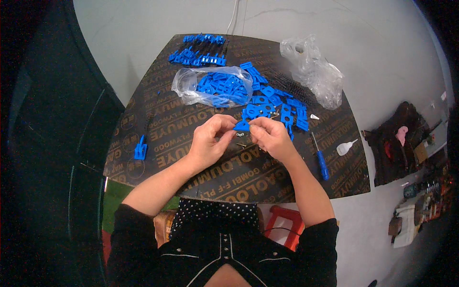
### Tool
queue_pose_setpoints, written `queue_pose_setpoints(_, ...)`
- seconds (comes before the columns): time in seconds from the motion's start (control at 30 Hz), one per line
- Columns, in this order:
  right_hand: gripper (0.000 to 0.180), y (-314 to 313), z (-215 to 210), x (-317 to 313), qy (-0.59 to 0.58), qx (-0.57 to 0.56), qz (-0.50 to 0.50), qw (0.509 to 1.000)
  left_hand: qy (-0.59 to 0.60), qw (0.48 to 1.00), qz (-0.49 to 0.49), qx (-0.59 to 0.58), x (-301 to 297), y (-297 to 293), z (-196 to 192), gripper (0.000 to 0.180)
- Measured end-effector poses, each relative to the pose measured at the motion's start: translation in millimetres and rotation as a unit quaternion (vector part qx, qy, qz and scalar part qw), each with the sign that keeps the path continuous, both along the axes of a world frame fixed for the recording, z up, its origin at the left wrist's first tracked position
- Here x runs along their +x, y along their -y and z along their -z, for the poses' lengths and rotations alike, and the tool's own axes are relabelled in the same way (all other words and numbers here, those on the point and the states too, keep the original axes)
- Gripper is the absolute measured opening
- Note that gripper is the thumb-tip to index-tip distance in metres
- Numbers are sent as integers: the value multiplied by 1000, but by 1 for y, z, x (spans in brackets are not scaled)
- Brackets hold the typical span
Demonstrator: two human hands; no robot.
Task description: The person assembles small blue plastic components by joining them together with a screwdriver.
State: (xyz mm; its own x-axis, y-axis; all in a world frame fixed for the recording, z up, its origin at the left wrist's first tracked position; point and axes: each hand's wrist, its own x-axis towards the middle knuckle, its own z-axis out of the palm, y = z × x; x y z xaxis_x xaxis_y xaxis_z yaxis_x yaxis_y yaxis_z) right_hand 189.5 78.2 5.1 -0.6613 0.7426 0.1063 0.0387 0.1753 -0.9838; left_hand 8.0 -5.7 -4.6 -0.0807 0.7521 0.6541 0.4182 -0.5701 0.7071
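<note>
Between my two hands, over the middle of the dark board table, is a small blue plastic part (242, 126). My left hand (213, 136) pinches its left side with thumb and fingers. Its right side is in the fingertips of my right hand (271, 136). Just below the part lie some small pale nuts (240, 135) and a brass-coloured screw (242, 145). Right behind my hands spread loose flat blue plastic pieces with round holes (258, 111). My fingers cover part of what I hold.
A clear bag of blue pieces (191, 91) lies behind, with assembled blue-and-black parts (198, 50) at the far left. To the right are a blue-handled screwdriver (322, 162), a white nozzle bottle (345, 148), black chain (294, 88) and crumpled plastic (315, 71). One blue piece (140, 149) sits left.
</note>
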Motion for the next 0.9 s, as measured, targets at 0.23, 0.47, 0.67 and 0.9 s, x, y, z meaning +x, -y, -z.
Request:
queue_pose_setpoints(0.23, 29, 1, -1, -1, 9, 2, 4, 1000, -41, 998, -15, 36, -1, -2, 2, 16)
queue_pose_setpoints(0.47, 28, 1, -3, 0, -17, 17, -4, 1000, -64, 996, -31, 56, 0, -2, 0, 18)
queue_pose_setpoints(0.67, 22, -2, 4, 0, 8, 267, 65, 962, -95, 992, -52, 71, -3, -2, -4, 19)
queue_pose_setpoints(0.9, 20, 2, 5, -4, -7, 334, 77, 939, -85, 994, -50, 52, -4, -4, 0, 18)
